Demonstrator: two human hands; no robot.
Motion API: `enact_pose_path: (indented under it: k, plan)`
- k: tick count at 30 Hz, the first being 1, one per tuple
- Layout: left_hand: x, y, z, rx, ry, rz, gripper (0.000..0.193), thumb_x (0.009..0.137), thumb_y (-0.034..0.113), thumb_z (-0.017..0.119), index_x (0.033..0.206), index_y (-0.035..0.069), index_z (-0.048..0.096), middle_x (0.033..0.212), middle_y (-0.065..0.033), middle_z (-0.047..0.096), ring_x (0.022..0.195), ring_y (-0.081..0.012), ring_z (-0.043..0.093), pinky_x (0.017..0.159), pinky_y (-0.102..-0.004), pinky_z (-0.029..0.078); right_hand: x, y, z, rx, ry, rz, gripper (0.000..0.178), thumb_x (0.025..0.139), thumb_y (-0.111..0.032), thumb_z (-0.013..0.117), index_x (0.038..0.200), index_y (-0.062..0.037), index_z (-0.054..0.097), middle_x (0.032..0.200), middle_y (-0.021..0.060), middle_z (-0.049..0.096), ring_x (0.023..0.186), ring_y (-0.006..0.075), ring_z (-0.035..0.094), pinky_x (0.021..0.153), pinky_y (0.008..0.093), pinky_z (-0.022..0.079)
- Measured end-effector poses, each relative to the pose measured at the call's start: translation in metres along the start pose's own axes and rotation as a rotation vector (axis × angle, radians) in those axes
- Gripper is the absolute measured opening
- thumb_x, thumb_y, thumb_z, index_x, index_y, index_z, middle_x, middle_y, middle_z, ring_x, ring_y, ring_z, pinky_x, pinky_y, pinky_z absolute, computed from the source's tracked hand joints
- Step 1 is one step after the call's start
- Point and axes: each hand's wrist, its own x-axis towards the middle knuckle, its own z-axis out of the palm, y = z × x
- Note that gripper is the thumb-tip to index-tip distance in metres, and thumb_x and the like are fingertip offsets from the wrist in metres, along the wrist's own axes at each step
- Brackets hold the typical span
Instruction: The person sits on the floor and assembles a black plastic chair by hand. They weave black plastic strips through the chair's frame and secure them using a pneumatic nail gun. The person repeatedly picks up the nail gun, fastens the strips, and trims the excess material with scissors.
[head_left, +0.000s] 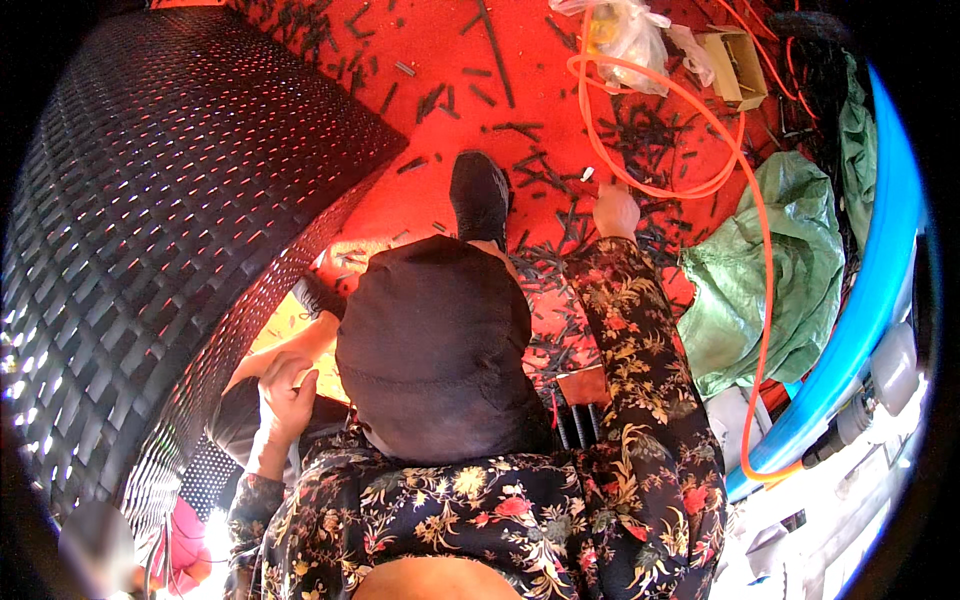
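My right hand (615, 210) reaches forward on a flowered sleeve to the red floor (440, 60). Its fingers are curled down among several short black strips (560, 250), right beside a loop of orange hose (650, 185). What it holds is hidden. My left hand (285, 388) rests by my thigh with curled fingers and nothing visible in it, close to the edge of a large black woven wicker piece (170, 200). My bent knee in black cloth (435, 340) fills the middle, and my foot in a black sock (480, 192) points forward.
Black offcuts litter the floor ahead. A green sack (770, 270) and a blue pipe (880, 260) lie at the right. A clear plastic bag (625, 35) and a small cardboard box (738, 65) sit at the far side. A few black strips (578, 422) stand by my lap.
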Motion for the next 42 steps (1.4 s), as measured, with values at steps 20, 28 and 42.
enact_pose_path:
  k: [20, 28, 42]
  plan:
    - [0.01, -0.011, 0.012, 0.015, -0.022, 0.101, 0.015, 0.071, 0.001, 0.065, 0.084, -0.001, 0.058, 0.083, -0.0164, 0.059, 0.079, -0.0346, 0.06, 0.07, -0.0368, 0.048, -0.012, -0.038, -0.009, 0.201, -0.075, -0.092, 0.027, 0.077, -0.026, 0.063, 0.097, -0.0082, 0.064, 0.094, 0.0189, 0.063, 0.089, 0.0379, 0.06, 0.076, 0.0467, 0.05]
    - [-0.003, -0.007, 0.011, -0.022, -0.008, 0.058, 0.015, 0.071, 0.001, 0.066, 0.084, 0.0, 0.058, 0.082, -0.0156, 0.059, 0.077, -0.0338, 0.06, 0.067, -0.0368, 0.048, 0.002, -0.075, 0.001, -0.031, 0.065, -0.391, 0.023, 0.081, -0.015, 0.056, 0.104, -0.0123, 0.06, 0.099, 0.0123, 0.056, 0.1, 0.0325, 0.055, 0.078, 0.0429, 0.049]
    - [0.008, -0.014, 0.02, -0.074, 0.014, 0.086, 0.015, 0.071, 0.002, 0.067, 0.084, 0.0, 0.059, 0.082, -0.0159, 0.059, 0.078, -0.0343, 0.06, 0.068, -0.0377, 0.048, -0.002, -0.068, 0.007, -0.105, 0.073, -0.287, 0.016, 0.08, -0.015, 0.054, 0.091, -0.0077, 0.063, 0.092, 0.0141, 0.06, 0.083, 0.0341, 0.062, 0.07, 0.045, 0.05]
